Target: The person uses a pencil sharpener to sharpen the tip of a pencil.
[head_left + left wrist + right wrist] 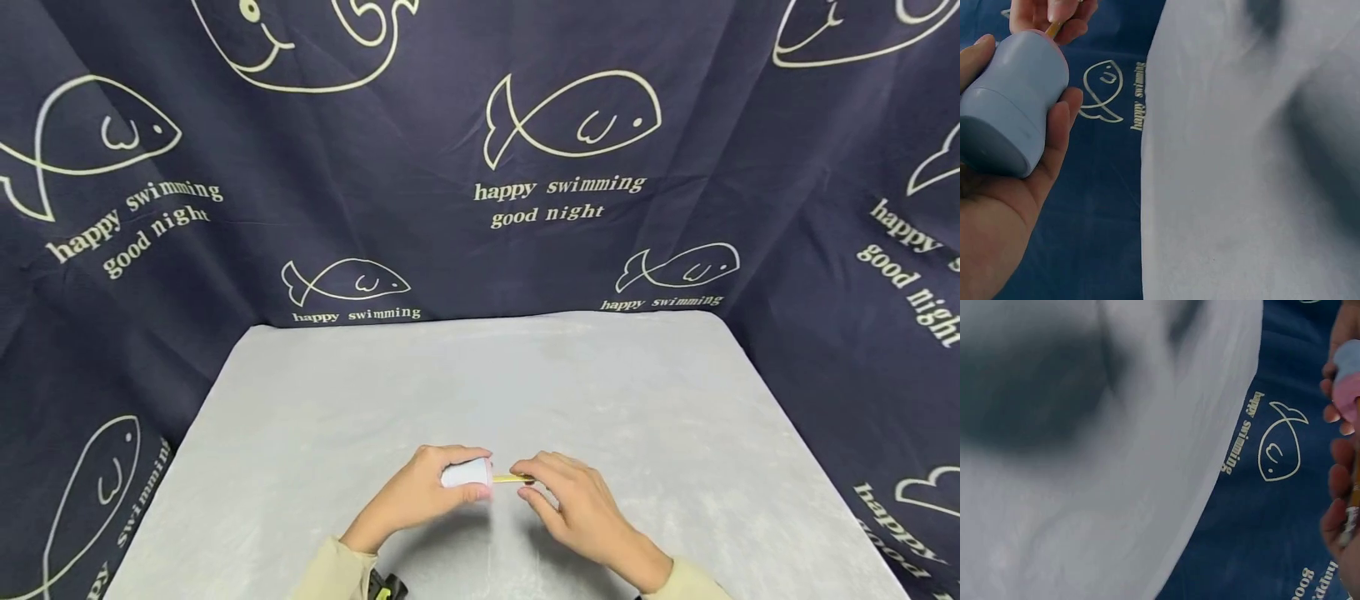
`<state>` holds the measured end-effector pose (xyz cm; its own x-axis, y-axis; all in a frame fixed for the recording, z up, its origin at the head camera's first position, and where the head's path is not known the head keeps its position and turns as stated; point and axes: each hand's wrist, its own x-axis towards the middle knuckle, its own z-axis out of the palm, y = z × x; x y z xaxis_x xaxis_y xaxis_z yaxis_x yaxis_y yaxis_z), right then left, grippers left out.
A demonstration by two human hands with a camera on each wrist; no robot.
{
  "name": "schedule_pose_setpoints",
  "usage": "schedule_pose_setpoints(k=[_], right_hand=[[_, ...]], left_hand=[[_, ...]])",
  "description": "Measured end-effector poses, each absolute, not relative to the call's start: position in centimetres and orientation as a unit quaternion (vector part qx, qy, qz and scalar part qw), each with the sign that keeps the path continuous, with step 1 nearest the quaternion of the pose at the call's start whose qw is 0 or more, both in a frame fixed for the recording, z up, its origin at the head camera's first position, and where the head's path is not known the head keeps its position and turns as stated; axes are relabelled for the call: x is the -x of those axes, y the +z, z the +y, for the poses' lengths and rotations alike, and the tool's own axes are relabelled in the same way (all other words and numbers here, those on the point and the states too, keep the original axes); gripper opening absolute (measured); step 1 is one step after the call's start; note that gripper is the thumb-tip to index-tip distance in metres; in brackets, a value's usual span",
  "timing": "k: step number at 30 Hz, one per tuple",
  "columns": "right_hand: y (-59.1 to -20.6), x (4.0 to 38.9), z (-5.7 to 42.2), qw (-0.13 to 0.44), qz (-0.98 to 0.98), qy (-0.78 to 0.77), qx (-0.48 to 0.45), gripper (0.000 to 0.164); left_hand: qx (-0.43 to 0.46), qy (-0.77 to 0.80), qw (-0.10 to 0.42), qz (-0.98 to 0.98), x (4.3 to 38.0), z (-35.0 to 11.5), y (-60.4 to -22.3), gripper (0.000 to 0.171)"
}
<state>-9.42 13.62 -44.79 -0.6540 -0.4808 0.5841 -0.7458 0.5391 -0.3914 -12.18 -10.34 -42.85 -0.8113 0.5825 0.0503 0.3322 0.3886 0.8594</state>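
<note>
My left hand [420,493] grips a pale blue pencil sharpener [463,474] with a pink end, lying on its side with that end facing right. In the left wrist view its rounded body [1016,87] sits between thumb and fingers. A yellow pencil [507,479] runs from the pink end [1349,394] to my right hand [581,505]; its point is hidden at the sharpener. Thumb and fingers of the right hand pinch the pencil near its metal-banded eraser end [1349,520]. Both hands are above the front part of the table.
A pale grey cloth covers the table [480,383]. Dark blue curtains [450,167] with fish drawings and lettering hang behind it and along both sides. A black strap or device [386,587] sits at the left wrist, by the beige sleeve [333,571].
</note>
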Motion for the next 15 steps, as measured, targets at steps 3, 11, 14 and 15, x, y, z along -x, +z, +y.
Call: schedule_pose_setpoints(k=[3,11,14,15], right_hand=[[-44.78,9.79,13.74,0.279,-0.835,0.264,-0.394,0.017],[-44.09,10.14,13.21,0.433,-0.779,0.198,-0.409,0.033],[-44.18,10.19,13.09,0.436,-0.775,0.215,-0.405,0.035],[-44.29,10.17,13.06,0.426,-0.778,0.225,-0.403,0.035]], left_hand=[[-0.266,0.506,0.149,0.807,12.62,-10.69,-42.80,0.041],[-0.281,0.558,0.204,0.754,12.68,-10.16,-42.70,0.034],[-0.283,0.565,0.214,0.745,12.55,-9.90,-42.94,0.034],[-0.280,0.567,0.215,0.744,12.51,-9.85,-43.05,0.034]])
